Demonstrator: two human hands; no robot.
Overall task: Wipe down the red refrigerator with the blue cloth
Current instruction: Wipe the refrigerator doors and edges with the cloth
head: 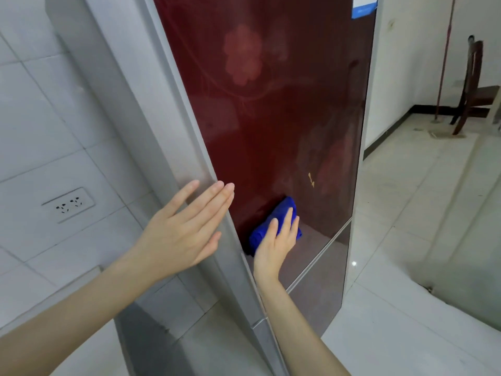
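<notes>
Looking through the head camera, I see the blue cloth (286, 206) bunched into a thick, deep blue roll. It lies low on the upper door of the red refrigerator (271, 118), just above the seam to the lower door. My right hand (275, 241) presses it against the glossy dark red panel, fingers straight over it, not wrapped around. The door carries a pale flower pattern. My left hand (187, 229) is released, fingers straight and together, resting on the silver side edge (173, 104)
</notes>
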